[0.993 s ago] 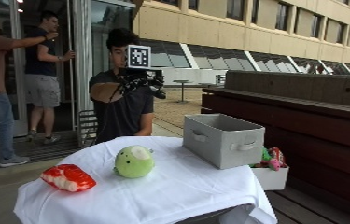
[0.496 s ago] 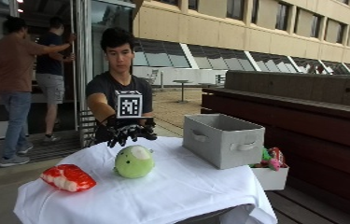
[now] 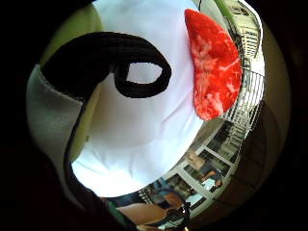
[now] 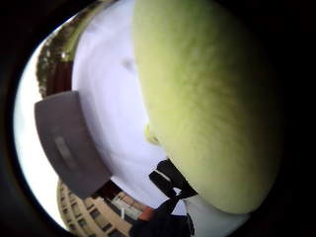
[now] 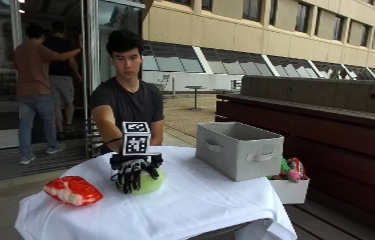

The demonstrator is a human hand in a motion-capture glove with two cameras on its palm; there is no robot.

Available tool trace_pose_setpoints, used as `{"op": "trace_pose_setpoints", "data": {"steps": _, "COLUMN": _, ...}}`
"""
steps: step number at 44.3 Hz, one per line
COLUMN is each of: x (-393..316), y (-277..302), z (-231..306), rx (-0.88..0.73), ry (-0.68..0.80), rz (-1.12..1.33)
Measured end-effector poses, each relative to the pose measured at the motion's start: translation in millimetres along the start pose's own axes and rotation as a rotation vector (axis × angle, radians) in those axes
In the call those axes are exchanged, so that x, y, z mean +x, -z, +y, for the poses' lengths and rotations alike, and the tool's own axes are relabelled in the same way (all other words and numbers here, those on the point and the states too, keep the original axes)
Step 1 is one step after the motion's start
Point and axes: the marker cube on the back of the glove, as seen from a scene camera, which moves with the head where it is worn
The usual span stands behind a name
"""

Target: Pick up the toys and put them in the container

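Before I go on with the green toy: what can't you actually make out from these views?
- Inside of the grey container: outside view sees only its walls.
- Whether the gloved right hand grips the green toy: fingers drape over it, contact hidden.
- Toys in the white box: container blocks most.
- Red toy: details too small.

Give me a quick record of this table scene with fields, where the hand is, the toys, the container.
hand: gloved right hand draped over the green plush toy, fingers curled around it
other toy: red plush toy lying near the table edge, untouched
container: grey fabric bin standing on the white tablecloth, apart from both toys
progress: no toy visibly in the bin
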Motion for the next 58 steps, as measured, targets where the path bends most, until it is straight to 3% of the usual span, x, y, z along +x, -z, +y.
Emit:
{"op": "trace_pose_setpoints", "data": {"steps": 16, "x": 8, "y": 14, "z": 4, "rx": 0.200, "ry": -0.084, "rz": -0.097}}
{"op": "trace_pose_setpoints", "data": {"steps": 25, "x": 4, "y": 42, "z": 15, "rx": 0.199, "ry": -0.111, "rz": -0.074}}
{"op": "trace_pose_setpoints", "data": {"steps": 32, "x": 0, "y": 90, "z": 29, "rx": 0.284, "ry": -0.147, "rz": -0.041}}
{"op": "trace_pose_setpoints", "data": {"steps": 36, "x": -6, "y": 129, "z": 46, "rx": 0.241, "ry": -0.160, "rz": -0.045}}
{"op": "trace_pose_setpoints", "data": {"steps": 40, "x": -13, "y": 174, "z": 54, "rx": 0.367, "ry": -0.139, "rz": -0.042}}
{"op": "trace_pose_setpoints", "data": {"steps": 46, "x": -35, "y": 239, "z": 82, "rx": 0.430, "ry": -0.086, "rz": -0.058}}
{"op": "trace_pose_setpoints", "data": {"steps": 58, "x": -179, "y": 309, "z": 141, "rx": 0.491, "ry": 0.074, "rz": -0.099}}
